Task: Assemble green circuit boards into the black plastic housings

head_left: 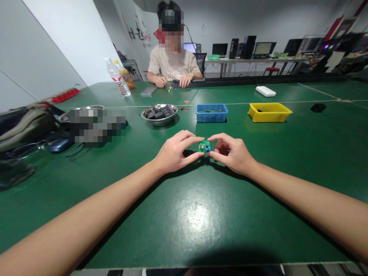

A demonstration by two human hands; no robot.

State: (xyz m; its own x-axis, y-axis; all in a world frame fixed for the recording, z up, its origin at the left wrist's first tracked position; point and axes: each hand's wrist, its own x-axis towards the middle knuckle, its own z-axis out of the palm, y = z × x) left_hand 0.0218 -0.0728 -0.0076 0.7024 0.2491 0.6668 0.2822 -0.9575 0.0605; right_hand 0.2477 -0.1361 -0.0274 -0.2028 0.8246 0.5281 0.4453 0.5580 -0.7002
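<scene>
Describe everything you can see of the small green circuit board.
The circuit board is small, rigid-looking, green and roughly rectangular. Its camera-facing side carries blue parts at lower right and a pale rounded part at lower left. The left hand pinches its left end, the right hand its right, in front of the blue bin. Finer details are too small to tell.

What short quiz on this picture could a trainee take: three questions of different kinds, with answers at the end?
1. What do the left hand and right hand hold together?
2. True or false: in the picture, the yellow plastic bin stands left of the blue plastic bin.
3. Which is round? A: the blue plastic bin; B: the yellow plastic bin; C: the metal bowl of black parts.

Key: 1. A small green circuit board. 2. False; it stands to the right. 3. C.
</scene>
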